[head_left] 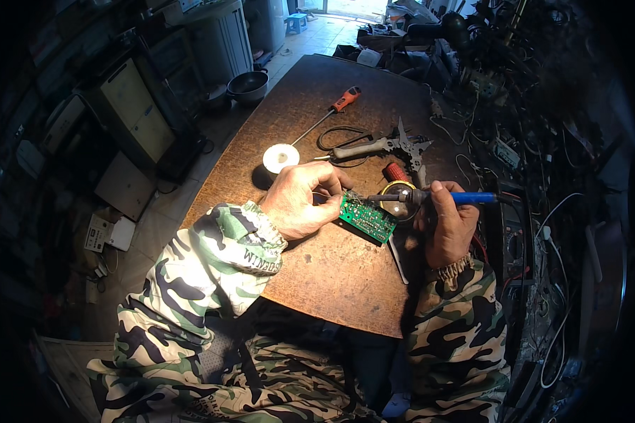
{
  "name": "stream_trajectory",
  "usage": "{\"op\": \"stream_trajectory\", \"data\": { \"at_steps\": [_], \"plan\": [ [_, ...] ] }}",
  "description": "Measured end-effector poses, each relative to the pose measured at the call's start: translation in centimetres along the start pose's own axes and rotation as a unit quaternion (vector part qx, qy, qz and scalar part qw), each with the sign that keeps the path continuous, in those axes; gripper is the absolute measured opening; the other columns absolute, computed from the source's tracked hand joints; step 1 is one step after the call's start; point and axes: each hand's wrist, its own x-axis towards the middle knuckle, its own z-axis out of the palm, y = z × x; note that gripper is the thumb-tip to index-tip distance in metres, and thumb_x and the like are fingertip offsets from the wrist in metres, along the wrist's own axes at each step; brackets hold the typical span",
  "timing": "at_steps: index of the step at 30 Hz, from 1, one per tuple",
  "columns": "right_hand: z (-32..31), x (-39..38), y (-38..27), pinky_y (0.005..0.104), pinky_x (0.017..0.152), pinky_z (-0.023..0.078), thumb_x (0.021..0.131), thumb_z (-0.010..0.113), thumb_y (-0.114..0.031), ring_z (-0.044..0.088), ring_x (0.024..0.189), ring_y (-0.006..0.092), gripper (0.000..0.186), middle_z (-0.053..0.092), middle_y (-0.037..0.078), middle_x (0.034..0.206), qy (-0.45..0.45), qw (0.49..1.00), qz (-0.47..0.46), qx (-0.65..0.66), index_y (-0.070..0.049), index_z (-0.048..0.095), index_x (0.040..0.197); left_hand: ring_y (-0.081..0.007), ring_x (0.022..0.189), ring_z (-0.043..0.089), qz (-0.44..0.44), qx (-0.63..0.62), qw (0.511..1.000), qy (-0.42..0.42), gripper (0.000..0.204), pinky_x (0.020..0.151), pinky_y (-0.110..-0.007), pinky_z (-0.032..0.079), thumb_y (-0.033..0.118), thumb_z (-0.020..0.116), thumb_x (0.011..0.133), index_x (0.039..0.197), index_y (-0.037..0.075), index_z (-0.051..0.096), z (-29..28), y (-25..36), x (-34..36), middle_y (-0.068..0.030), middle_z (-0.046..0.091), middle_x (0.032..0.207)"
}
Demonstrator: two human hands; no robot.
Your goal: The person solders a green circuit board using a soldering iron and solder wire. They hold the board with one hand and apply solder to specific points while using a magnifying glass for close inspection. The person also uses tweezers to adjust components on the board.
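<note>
My right hand (450, 222) grips a soldering iron (476, 198) by its blue handle. The iron points left, its tip over the far edge of a green circuit board (367, 220) on the table. At the board's upper left corner is my left hand (305, 201), thumb and fingers pinched together. What lies between those fingertips is too small to make out. Below the iron's shaft stands a round yellow-rimmed tin (401, 209), partly covered by it. A brightly lit white spool (281, 156) stands beyond my left hand.
On the brown tabletop (331, 282) lie a screwdriver (344, 100) with a red handle, a black cable loop (342, 136), a grey-handled tool (363, 149), a red cylinder (396, 172) and a thin metal blade (398, 262). Tangled wires and a meter (515, 243) crowd the right side.
</note>
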Motion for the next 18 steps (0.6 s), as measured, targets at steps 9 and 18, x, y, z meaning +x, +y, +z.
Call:
{"op": "stream_trajectory", "data": {
  "at_steps": [9, 18],
  "plan": [
    [0.01, -0.09, -0.13, 0.0226, 0.044, 0.042, 0.095, 0.069, -0.018, 0.052, 0.047, 0.0070, 0.020, 0.060, 0.002, 0.063, -0.004, 1.000, 0.003, 0.002, 0.000, 0.064, 0.091, -0.0174, 0.098, 0.069, 0.004, 0.000, 1.000, -0.002, 0.009, 0.085, -0.031, 0.057, 0.002, 0.069, 0.087, 0.083, 0.000, 0.062, -0.01, 0.01, -0.04, -0.0138, 0.071, 0.112],
    [0.03, -0.16, -0.19, 0.0219, 0.044, 0.042, 0.095, 0.069, -0.018, 0.051, 0.047, 0.0065, 0.020, 0.059, 0.001, 0.064, -0.005, 1.000, 0.002, 0.002, 0.000, 0.063, 0.090, -0.0183, 0.099, 0.069, 0.011, 0.018, 1.000, -0.004, 0.008, 0.086, -0.032, 0.057, 0.001, 0.069, 0.087, 0.084, 0.000, 0.062, -0.12, 0.14, -0.07, -0.0141, 0.071, 0.112]
  ]
}}
